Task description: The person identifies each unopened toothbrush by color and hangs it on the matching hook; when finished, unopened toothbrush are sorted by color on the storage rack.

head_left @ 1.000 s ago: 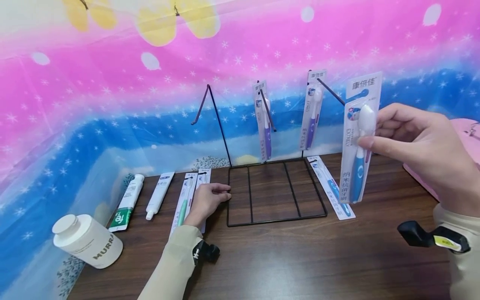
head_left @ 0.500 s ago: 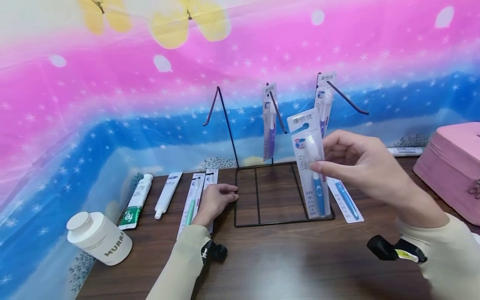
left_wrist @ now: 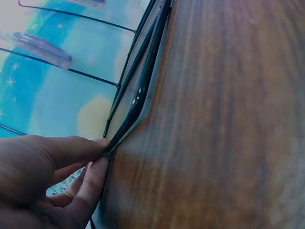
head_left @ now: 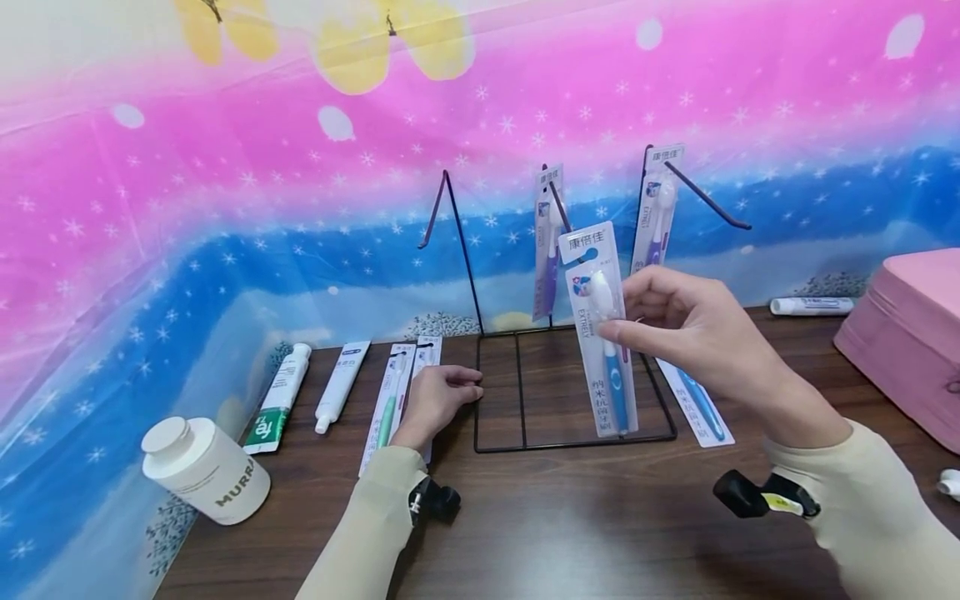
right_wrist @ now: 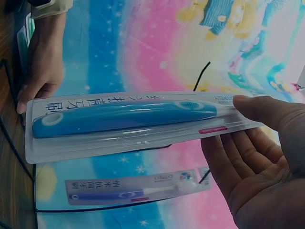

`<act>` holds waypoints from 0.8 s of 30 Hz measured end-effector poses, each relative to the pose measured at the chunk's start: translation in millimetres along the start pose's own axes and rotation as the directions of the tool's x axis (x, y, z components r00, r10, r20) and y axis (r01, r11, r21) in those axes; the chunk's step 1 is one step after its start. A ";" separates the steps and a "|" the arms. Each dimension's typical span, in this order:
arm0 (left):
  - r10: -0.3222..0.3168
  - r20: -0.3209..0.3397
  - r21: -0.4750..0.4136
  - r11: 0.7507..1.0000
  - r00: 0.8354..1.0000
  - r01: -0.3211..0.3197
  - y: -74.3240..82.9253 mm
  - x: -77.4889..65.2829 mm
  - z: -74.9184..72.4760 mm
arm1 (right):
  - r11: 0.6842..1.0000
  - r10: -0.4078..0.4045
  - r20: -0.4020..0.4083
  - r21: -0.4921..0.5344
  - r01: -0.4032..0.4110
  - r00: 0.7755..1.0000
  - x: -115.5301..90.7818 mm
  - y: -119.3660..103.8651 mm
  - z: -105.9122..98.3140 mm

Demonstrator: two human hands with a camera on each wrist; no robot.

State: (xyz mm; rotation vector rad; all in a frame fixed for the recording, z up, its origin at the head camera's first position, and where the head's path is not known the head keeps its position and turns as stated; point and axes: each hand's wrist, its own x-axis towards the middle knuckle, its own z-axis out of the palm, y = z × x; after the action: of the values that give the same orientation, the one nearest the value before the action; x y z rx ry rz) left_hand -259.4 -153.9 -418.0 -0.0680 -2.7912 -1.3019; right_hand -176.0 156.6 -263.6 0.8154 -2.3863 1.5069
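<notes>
My right hand (head_left: 693, 337) pinches a packaged toothbrush (head_left: 600, 333) with a blue handle by its edge, thumb in front. The pack is upright and slightly tilted, in front of the rack's middle hook. My left hand (left_wrist: 62, 176) pinches the left side of the black wire display rack's base (head_left: 573, 446) between thumb and fingers. A packaged purple toothbrush (head_left: 549, 250) hangs on the middle hook, and another purple toothbrush (head_left: 658, 200) on the right hook. The left hook (head_left: 433, 212) carries nothing. Part of the right-hand purple pack is hidden behind my right hand.
Left of the rack lie packaged toothbrushes (head_left: 386, 408), two toothpaste tubes (head_left: 341, 387) and a white bottle (head_left: 206, 471). Right of it lie a blue packaged toothbrush (head_left: 705, 408), a white tube (head_left: 812, 306) and a pink case (head_left: 907, 333).
My right hand has carried the blue toothbrush pack leftward and down, from beside the right hook to before the middle hook. The left hand stays on the rack. The head view has shifted right.
</notes>
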 end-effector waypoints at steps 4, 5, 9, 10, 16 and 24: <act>0.010 0.001 0.007 1.000 1.000 -0.010 0.0 0.0 0.1 | 1.000 0.001 0.018 0.031 -0.001 1.000 1.4 3.5 2.2; 0.010 0.003 0.006 1.000 1.000 -0.010 0.2 0.0 -0.1 | 0.999 -0.003 0.021 0.039 0.002 1.000 1.8 4.3 2.6; 0.009 0.007 -0.002 1.000 1.000 -0.009 0.5 0.5 0.1 | 0.999 0.004 0.025 0.050 -0.005 1.000 2.7 6.5 4.0; 0.010 0.006 -0.003 1.000 1.000 -0.010 0.5 0.4 0.0 | 0.999 0.006 0.026 0.050 -0.008 1.000 3.1 7.1 4.5; 0.016 0.000 0.001 1.000 1.000 -0.016 -0.7 1.0 0.4 | 0.998 0.021 0.035 0.051 -0.022 0.999 5.4 10.6 7.9; 0.012 0.003 0.009 1.000 1.000 -0.012 0.6 0.8 0.1 | 0.999 0.028 0.033 0.035 -0.029 0.999 9.3 13.6 10.5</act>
State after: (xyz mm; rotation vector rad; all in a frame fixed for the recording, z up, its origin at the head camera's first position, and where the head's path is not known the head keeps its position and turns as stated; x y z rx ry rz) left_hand -260.1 -153.4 -417.6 -0.0860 -2.7944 -1.2879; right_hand -189.9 148.7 -274.7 0.8234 -2.4105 1.5627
